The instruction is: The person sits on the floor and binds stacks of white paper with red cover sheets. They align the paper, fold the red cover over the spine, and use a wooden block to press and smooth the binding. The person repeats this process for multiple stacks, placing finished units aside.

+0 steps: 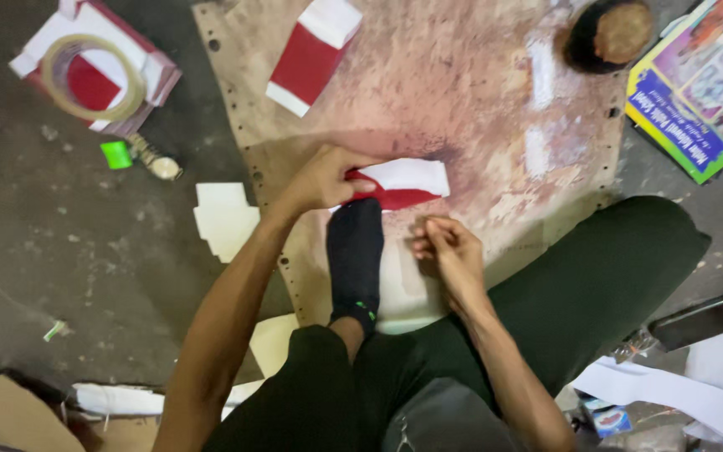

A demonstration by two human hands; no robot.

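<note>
Our left hand (324,178) pinches the folded red-and-white paper piece (401,184) on the stained board (479,109); near it, our right hand (449,251) curls loosely, fingers holding nothing we can see.

Through the head camera I saw the left hand (321,178) pinching a red-and-white folded piece (402,184) on the stained board (462,100), a black-socked foot (356,251) touching it, while the right hand (449,255) hovered curled just beside.
</note>
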